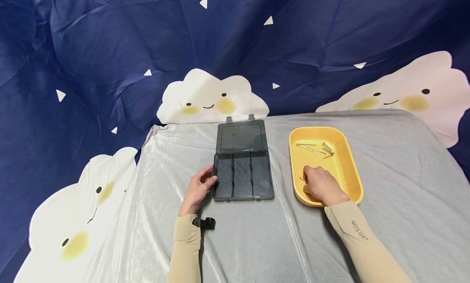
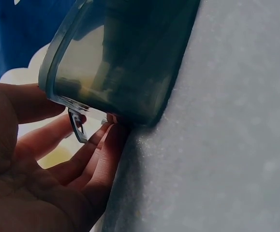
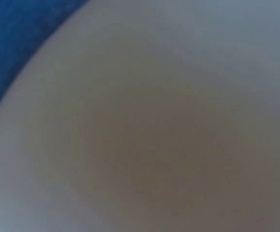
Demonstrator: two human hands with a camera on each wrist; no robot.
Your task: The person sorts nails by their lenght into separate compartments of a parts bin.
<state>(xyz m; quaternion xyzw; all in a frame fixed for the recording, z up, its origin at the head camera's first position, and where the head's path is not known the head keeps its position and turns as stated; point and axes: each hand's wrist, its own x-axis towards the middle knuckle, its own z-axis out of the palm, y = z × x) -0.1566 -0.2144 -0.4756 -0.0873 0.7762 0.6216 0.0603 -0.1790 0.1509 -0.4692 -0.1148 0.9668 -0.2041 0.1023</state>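
Note:
A dark translucent compartment box stands on the cloth with its lid tipped back. One thin nail lies in its middle compartment. My left hand grips the box's left side; the left wrist view has the thumb on the rim and the other fingers below, around a small hanging clasp. Over at the right, my right hand reaches into a yellow tray, thumb and fingers curled about a nail whose end sticks out leftward. The hand hides the rest of that nail.
Several more nails lie scattered at the tray's far end. Wrinkled grey cloth covers the table. Behind it hangs a dark blue curtain with cloud prints. The right wrist view is blurred and filled by a close surface.

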